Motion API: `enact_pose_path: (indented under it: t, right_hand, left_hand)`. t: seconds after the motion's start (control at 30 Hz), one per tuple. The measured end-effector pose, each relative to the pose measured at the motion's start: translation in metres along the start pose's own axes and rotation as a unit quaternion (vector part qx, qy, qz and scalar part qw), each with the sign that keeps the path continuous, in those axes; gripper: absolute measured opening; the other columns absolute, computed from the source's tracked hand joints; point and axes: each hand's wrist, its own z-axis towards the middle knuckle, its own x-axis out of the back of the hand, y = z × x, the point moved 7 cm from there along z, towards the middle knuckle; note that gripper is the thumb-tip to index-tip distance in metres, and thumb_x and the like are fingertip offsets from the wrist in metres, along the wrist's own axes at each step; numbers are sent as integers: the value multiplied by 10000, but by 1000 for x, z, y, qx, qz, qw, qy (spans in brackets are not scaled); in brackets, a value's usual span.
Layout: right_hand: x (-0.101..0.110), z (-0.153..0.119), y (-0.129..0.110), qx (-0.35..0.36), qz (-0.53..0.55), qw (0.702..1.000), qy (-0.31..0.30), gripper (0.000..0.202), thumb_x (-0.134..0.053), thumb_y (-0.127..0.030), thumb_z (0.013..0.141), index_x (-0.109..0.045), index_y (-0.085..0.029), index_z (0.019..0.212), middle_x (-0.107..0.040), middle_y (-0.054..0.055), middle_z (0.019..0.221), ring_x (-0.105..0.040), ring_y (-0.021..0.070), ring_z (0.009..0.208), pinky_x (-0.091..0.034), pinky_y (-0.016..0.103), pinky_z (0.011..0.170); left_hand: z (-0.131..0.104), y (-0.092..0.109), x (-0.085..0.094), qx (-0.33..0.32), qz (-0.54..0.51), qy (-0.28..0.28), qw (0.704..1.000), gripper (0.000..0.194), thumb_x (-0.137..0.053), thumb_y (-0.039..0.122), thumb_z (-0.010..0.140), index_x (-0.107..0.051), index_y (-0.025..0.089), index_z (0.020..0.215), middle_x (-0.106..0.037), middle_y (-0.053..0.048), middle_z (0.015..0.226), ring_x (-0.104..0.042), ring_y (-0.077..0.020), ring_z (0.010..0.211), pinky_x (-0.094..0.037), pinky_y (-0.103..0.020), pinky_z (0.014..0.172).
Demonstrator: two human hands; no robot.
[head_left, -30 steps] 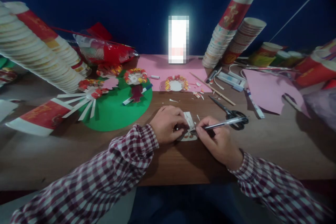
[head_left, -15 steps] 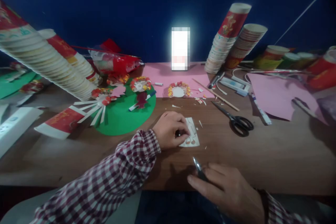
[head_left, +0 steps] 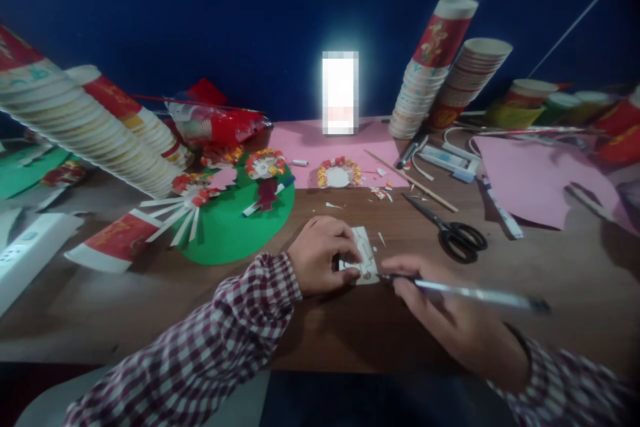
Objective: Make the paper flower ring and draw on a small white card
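A small white paper [head_left: 366,255] with a drawn or cut figure lies on the wooden table. My left hand [head_left: 323,257] rests on its left part, fingers bent and spread over it, pressing rather than gripping. Just right of the paper, my right hand [head_left: 445,313] holds a pen [head_left: 470,291] between thumb and fingers. The pen lies nearly level, its tip pointing left toward the paper's lower right edge and its far end toward the right. Small white scraps lie above and beside the paper.
Black scissors [head_left: 463,240] and a wooden stick [head_left: 413,181] lie beyond my right hand. Behind are pink paper [head_left: 300,137], a bright screen [head_left: 341,90] and tall cup stacks [head_left: 420,87]. A green disc [head_left: 220,240] with paper crafts lies at left.
My right hand has moved up and closer to the paper. The pen has turned from pointing up and away to lying nearly level. My left hand has stayed on the paper.
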Motion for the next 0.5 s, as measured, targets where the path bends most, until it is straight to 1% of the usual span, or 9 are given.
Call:
enact_pose_path:
  t: [0.07, 0.1, 0.23, 0.5]
  right_hand:
    - [-3, 11, 14, -62, 24, 998, -1, 106, -468, -265, 904, -545, -208, 950, -639, 8, 749, -595, 137, 646, -477, 250, 594]
    - [-5, 15, 18, -72, 24, 997, -4, 106, -466, -285, 905, -533, -203, 903, -615, -2, 700, -569, 131, 600, -457, 246, 558]
    - [-16, 20, 25, -62, 14, 998, -6, 141, -471, -310, 902, -525, -194, 844, -562, -14, 657, -514, 117, 559, -415, 238, 526]
    - [-21, 17, 23, -54, 10, 998, -27, 152, -462, -312, 911, -530, -190, 854, -572, -3, 681, -533, 128, 592, -425, 244, 539]
  left_hand:
    - [0, 1, 0, 1, 6, -1, 1000, 168, -687, 305, 687, -699, 254, 847, -629, -22, 956, -552, -182, 927, -361, -354, 902]
    - [0, 1, 1, 2, 9, 0, 1000, 173, -684, 289, 681, -697, 250, 848, -628, -21, 959, -552, -182, 931, -363, -352, 903]
    - [-1, 5, 3, -1, 13, 3, 1000, 176, -671, 254, 675, -691, 236, 849, -630, -17, 966, -553, -175, 936, -362, -344, 905]
    - [-1, 3, 3, 0, 4, 12, 1000, 163, -660, 262, 684, -692, 238, 843, -636, -26, 951, -556, -181, 921, -364, -348, 898]
